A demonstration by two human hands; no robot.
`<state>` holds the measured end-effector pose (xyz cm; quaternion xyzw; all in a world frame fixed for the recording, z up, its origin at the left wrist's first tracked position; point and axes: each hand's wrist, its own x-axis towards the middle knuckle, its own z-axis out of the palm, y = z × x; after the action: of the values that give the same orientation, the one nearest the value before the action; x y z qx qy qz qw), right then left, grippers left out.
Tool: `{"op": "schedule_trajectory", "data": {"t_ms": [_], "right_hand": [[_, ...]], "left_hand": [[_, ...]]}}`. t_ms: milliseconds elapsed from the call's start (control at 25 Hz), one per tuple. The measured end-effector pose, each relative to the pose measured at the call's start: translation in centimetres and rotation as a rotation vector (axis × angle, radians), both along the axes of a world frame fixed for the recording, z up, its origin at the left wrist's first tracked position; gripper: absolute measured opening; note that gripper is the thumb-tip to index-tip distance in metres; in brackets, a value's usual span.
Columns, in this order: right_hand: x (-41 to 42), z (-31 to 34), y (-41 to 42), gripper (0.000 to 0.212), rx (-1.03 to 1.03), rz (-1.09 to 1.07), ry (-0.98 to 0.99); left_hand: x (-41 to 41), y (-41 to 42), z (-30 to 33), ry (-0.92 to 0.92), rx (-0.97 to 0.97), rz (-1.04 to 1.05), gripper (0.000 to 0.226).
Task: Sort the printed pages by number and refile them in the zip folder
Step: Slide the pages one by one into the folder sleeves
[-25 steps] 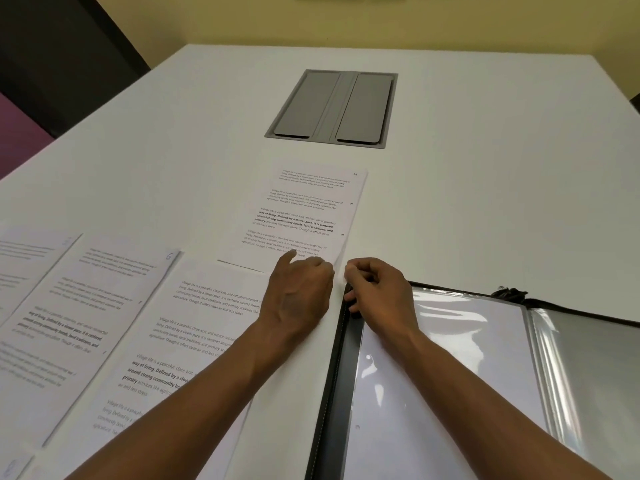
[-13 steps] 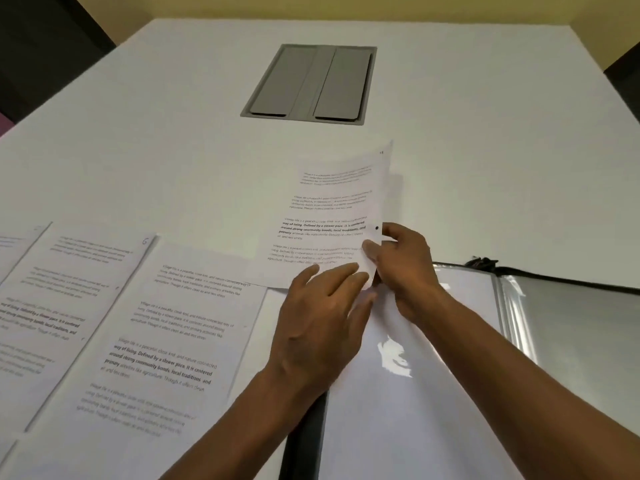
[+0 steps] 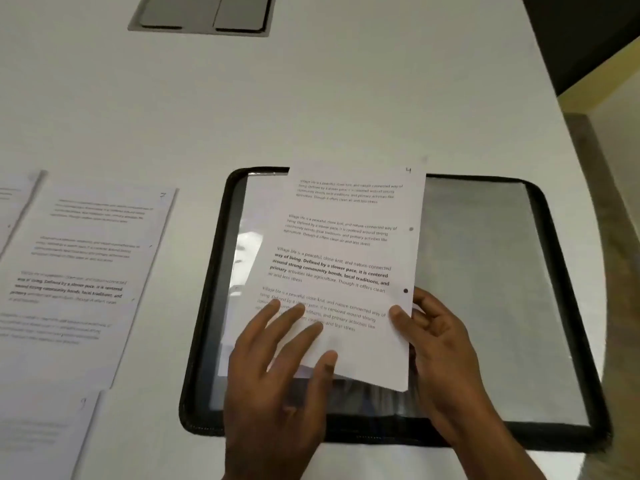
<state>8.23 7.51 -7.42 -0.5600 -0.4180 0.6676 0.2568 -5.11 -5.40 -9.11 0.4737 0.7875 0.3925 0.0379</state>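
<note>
Page marked 4 held tilted over open zip folder, above left-hand sleeve. Step, as judged: feed page into sleeve; align near edge with opening, keep sheet flat, avoid creasing. Right hand pinches right edge. Left hand, fingers spread, presses near-left part. Remaining pages on desk, left.

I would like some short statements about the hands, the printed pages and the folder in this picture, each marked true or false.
1. The right hand pinches the right edge of the white printed page with two punched holes. True.
2. This page lies beside the black zip folder with clear sleeves, not over it. False: it is over the folder.
3. The left hand is curled into a fist. False: its straight fingers rest on the page.
4. Other printed pages lie on the white table, left of the folder. True.
</note>
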Motion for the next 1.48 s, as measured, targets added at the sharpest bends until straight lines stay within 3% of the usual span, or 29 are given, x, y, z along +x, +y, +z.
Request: {"op": "schedule_trajectory", "data": {"t_ms": [280, 480, 680, 800, 1000, 1160, 1320, 1480], "right_hand": [[10.3, 0.2, -3.7, 0.021, -0.120, -0.102, -0.001], [17.0, -0.7, -6.3, 0.024, -0.139, -0.128, -0.063], [20.1, -1.5, -8.2, 0.020, -0.155, -0.120, -0.036], [20.5, -1.8, -8.5, 0.020, -0.090, -0.084, -0.059], [24.3, -0.9, -9.5, 0.020, -0.121, -0.167, -0.040], [29.2, 3.1, -12.7, 0.017, -0.154, -0.177, -0.158], [33.0, 7.2, -16.7, 0.019, -0.138, -0.166, -0.225], [33.6, 8.3, -18.4, 0.023, -0.143, -0.143, -0.227]], "left_hand": [[7.4, 1.6, 1.3, -0.035, -0.227, -0.233, 0.036], [10.5, 3.2, 0.9, -0.052, -0.236, -0.206, 0.034], [12.5, 5.0, -1.5, 0.083, -0.465, -0.308, 0.046], [14.0, 5.3, -1.5, 0.114, -0.466, -0.332, 0.048], [13.4, 5.6, 0.7, -0.051, -0.321, -0.185, 0.035], [11.8, 6.4, 1.5, -0.088, -0.428, -0.211, 0.073], [12.4, 7.8, 1.0, 0.128, -0.584, -0.556, 0.051], [13.0, 8.7, 0.1, 0.218, -0.614, -0.602, 0.021]]}}
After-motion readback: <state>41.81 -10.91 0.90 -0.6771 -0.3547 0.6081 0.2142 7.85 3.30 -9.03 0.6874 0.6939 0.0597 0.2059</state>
